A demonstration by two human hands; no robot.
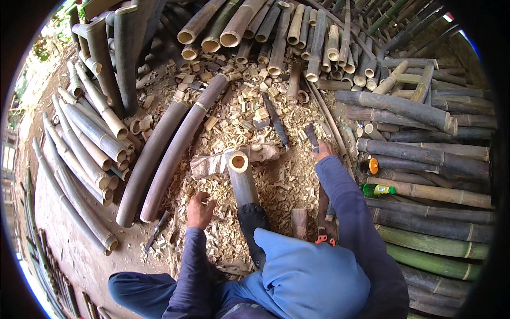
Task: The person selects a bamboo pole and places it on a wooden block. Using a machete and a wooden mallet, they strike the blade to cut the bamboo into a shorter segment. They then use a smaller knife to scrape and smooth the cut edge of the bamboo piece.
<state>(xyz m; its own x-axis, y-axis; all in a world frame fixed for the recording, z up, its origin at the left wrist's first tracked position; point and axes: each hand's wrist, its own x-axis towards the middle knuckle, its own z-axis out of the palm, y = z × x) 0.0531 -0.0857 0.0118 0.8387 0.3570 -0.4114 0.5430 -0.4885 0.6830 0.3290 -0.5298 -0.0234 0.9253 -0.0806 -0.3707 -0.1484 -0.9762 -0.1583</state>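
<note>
A bamboo pole slants away from me, its cut end resting on a rough wooden block. Its near part goes under a dark covering by my lap. My left hand hovers left of the pole, empty, fingers loosely bent and apart. To the right of the pole my right hand is closed on a short dark-bladed tool, blade pointing away; its handle is mostly hidden. Wood chips cover the ground around both hands.
Two long bamboo poles lie at left, near a knife. A long blade lies ahead. An orange-handled tool sits by my right thigh. Bamboo stacks line the right, with a green bottle and an orange cap.
</note>
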